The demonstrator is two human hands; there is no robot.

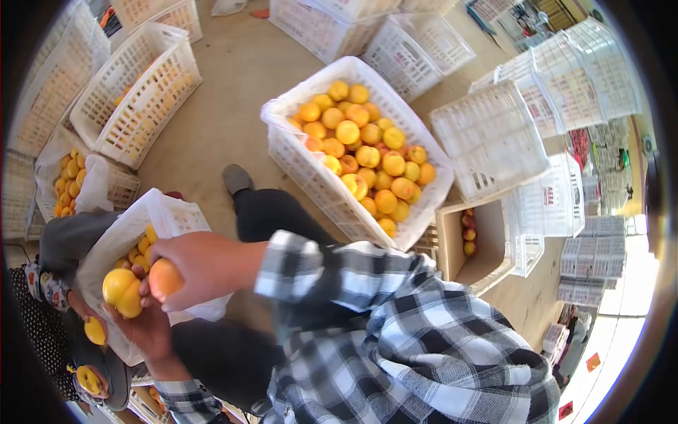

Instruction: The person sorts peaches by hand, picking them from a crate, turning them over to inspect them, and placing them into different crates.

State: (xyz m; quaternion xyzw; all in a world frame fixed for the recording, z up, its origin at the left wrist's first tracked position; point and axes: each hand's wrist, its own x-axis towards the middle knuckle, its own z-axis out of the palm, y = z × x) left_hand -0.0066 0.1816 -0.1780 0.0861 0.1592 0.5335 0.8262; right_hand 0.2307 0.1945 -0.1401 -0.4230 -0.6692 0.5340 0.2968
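My right hand (201,267) is closed round an orange-red peach (165,280), above a white crate lined with white film (106,247) at the lower left. Just below it, my left hand (145,332) holds a yellow peach (123,291) from underneath. The two peaches are side by side, very close together. More yellow peaches (143,245) lie in the crate under my hands, partly hidden by them.
A large white crate (311,180) full of peaches stands at the centre. A brown crate (487,265) with a few red fruits is right of it. Stacked crates (565,78) rise beyond. Another person's hands (99,318) hold yellow fruit at the left edge.
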